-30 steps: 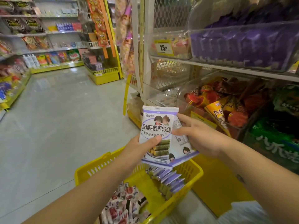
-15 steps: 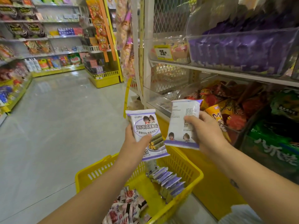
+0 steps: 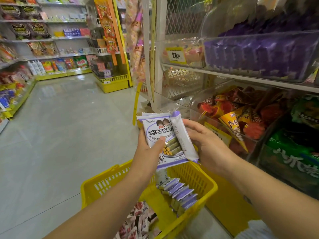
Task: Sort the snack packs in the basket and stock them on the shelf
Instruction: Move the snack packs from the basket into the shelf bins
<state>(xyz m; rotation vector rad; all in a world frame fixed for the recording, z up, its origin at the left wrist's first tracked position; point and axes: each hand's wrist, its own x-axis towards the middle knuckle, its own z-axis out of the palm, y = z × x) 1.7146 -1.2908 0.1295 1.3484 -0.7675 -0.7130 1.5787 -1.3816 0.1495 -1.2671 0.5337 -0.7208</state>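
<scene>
My left hand [image 3: 146, 153] grips a small stack of white-and-purple snack packs [image 3: 159, 133], thumb across the front pack. My right hand [image 3: 205, 144] holds one more pack of the same kind [image 3: 183, 135] edge-on against the right side of that stack. Below my hands stands a yellow basket [image 3: 198, 175]. Inside it a row of white-and-purple packs [image 3: 179, 194] lies at the right, and a heap of red-and-white packs [image 3: 139, 221] lies at the near left. The shelf's clear bin of purple packs [image 3: 255, 54] is up at the right.
Below that bin sit a clear bin of orange and red cone snacks [image 3: 241, 118] and green bags [image 3: 293, 152]. A yellow price tag reading 25 [image 3: 176, 55] hangs on the upper shelf. The grey aisle floor [image 3: 60, 126] stretches left toward more stocked shelves [image 3: 43, 49].
My right hand had lifted one pack away from the stack; now it has brought that pack back down against the right side of the stack. My left hand moved slightly right with its packs.
</scene>
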